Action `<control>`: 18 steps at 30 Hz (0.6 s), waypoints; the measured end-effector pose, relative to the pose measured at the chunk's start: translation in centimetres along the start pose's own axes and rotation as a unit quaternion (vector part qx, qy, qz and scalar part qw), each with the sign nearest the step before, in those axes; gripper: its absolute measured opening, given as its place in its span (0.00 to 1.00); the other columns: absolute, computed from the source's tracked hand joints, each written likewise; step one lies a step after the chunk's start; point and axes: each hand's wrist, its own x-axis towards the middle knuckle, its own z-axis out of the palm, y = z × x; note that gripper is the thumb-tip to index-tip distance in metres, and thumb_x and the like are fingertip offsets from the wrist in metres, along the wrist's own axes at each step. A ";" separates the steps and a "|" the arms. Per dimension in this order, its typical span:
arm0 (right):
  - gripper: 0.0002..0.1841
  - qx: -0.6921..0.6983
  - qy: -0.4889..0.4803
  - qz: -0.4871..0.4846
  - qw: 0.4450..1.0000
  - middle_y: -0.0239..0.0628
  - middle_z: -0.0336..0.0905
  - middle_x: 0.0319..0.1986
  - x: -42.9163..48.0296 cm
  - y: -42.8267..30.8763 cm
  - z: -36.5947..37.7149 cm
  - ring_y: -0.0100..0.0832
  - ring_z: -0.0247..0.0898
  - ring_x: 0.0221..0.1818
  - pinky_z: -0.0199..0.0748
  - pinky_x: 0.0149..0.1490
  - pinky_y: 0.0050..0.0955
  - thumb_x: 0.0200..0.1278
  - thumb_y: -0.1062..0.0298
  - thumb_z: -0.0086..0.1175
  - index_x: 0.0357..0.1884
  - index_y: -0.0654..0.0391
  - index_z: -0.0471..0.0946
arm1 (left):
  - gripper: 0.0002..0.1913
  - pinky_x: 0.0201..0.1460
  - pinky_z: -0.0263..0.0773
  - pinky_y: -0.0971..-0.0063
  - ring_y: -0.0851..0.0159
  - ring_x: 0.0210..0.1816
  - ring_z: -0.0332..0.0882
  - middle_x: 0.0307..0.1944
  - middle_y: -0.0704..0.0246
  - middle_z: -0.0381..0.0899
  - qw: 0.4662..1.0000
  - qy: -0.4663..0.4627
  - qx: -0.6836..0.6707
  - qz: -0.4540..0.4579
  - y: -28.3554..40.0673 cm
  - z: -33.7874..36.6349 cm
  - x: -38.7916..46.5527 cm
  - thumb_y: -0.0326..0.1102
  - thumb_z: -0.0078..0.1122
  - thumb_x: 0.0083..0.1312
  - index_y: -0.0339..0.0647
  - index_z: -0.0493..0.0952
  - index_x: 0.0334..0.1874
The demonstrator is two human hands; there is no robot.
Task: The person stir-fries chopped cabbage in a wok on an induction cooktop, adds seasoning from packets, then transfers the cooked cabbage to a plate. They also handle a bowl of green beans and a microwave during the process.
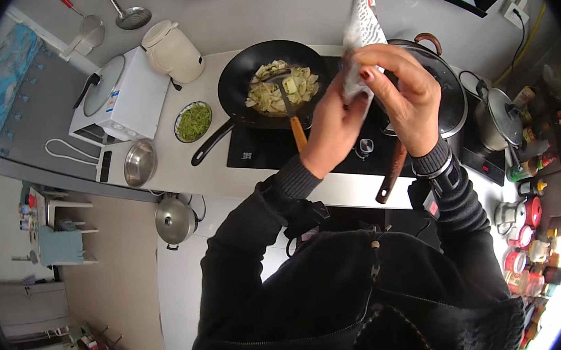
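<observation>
My left hand is closed around the lower part of a white printed plastic packet, held up above the cooktop. Thumb and fingers of my right hand come together at the packet's side; whether they pinch it is hard to tell. To the left sits a black wok with chopped pale cabbage-like vegetables in it. A spatula with a wooden handle leans in the wok, its end hidden behind my left hand. Behind my right hand is a lidded pan with a wooden handle.
Left of the wok stand a bowl of shredded green vegetables, a steel bowl, a white appliance and a cream kettle. A lidded pot and several jars are at the right.
</observation>
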 end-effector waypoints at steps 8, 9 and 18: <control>0.41 0.342 -0.058 0.453 0.822 0.46 0.68 0.58 -4.3 3.7 2.0 0.38 0.73 0.55 0.79 0.52 0.36 0.61 0.52 0.61 0.69 0.59 0.54 | 0.14 0.37 0.78 0.73 0.67 0.38 0.80 0.43 0.63 0.78 0.884 -0.089 -0.394 -0.234 -3.4 -6.5 -2.5 0.34 0.49 0.69 0.34 0.71 0.53; 0.40 0.366 -0.074 0.476 0.796 0.46 0.68 0.59 -4.8 3.7 2.3 0.40 0.73 0.55 0.82 0.51 0.39 0.61 0.53 0.60 0.70 0.58 0.53 | 0.15 0.34 0.76 0.77 0.69 0.36 0.78 0.41 0.64 0.78 0.884 -0.083 -0.358 -0.288 -3.7 -6.4 -2.7 0.35 0.49 0.70 0.33 0.69 0.54; 0.21 0.169 0.026 0.435 0.884 0.41 0.79 0.43 -2.3 6.7 2.4 0.34 0.81 0.40 0.85 0.34 0.28 0.63 0.65 0.58 0.55 0.65 0.72 | 0.20 0.50 0.70 0.73 0.70 0.47 0.73 0.51 0.69 0.71 0.949 0.161 -0.105 -0.249 -9.1 -9.9 -8.1 0.42 0.52 0.72 0.42 0.65 0.62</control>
